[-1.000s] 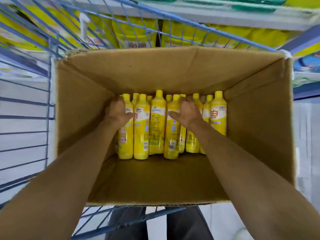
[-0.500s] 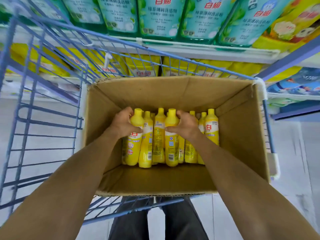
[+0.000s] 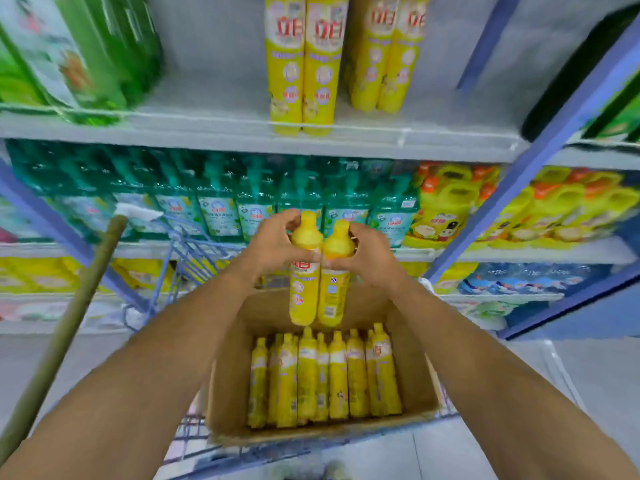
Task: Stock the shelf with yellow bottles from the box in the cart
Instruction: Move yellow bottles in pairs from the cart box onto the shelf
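My left hand (image 3: 268, 242) grips a yellow bottle (image 3: 304, 289) by its shoulder, and my right hand (image 3: 365, 252) grips a second yellow bottle (image 3: 334, 292) the same way. Both bottles hang upright, side by side and touching, above the cardboard box (image 3: 230, 386). Several more yellow bottles (image 3: 325, 375) stand in a row inside the box, which sits in the blue wire cart (image 3: 187, 251). On the upper shelf (image 3: 221, 133), several yellow bottles (image 3: 301, 64) of the same kind stand near its front edge.
Green refill bags (image 3: 79, 53) fill the upper shelf's left end, with bare shelf between them and the yellow bottles. Teal pump bottles (image 3: 256, 202) and yellow jugs (image 3: 446, 206) line the shelf below. A wooden pole (image 3: 65, 327) leans at the left. A blue upright (image 3: 540, 147) stands at right.
Both hands have lifted one yellow bottle each up out of the box. My view has tilted up from the box to the shelves.
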`<action>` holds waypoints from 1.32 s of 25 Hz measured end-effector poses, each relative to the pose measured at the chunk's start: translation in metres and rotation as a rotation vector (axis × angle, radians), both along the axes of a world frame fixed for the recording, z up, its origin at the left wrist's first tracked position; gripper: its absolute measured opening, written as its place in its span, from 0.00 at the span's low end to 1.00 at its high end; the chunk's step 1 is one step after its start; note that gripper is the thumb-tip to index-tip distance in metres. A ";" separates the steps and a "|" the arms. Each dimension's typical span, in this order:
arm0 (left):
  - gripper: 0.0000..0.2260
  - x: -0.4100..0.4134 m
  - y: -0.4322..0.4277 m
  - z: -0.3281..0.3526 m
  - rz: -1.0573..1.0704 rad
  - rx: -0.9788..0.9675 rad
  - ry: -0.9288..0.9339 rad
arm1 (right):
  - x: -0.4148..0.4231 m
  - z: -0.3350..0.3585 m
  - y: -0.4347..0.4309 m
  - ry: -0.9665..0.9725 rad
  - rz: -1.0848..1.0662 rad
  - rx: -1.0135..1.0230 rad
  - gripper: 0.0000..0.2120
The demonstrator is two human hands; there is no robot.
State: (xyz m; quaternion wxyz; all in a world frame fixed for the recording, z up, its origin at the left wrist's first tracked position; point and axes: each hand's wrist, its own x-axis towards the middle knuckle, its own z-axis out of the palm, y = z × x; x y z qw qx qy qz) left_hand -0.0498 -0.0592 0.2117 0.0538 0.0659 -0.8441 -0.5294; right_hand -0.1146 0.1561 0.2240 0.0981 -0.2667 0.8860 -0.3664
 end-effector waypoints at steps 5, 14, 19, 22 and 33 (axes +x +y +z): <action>0.31 -0.031 0.003 0.131 0.002 -0.029 0.215 | -0.029 0.132 0.011 0.228 -0.033 -0.095 0.29; 0.27 -0.101 0.045 0.292 0.108 -0.227 0.476 | -0.104 0.277 0.039 0.413 0.000 -0.282 0.26; 0.32 -0.157 0.055 0.327 0.189 -0.276 0.389 | -0.163 0.296 0.042 0.376 0.052 -0.367 0.25; 0.33 -0.180 0.058 0.332 0.261 -0.295 0.362 | -0.190 0.301 0.038 0.392 0.063 -0.367 0.25; 0.32 -0.220 0.056 0.280 0.331 -0.221 0.271 | -0.230 0.286 0.021 0.352 -0.048 -0.400 0.28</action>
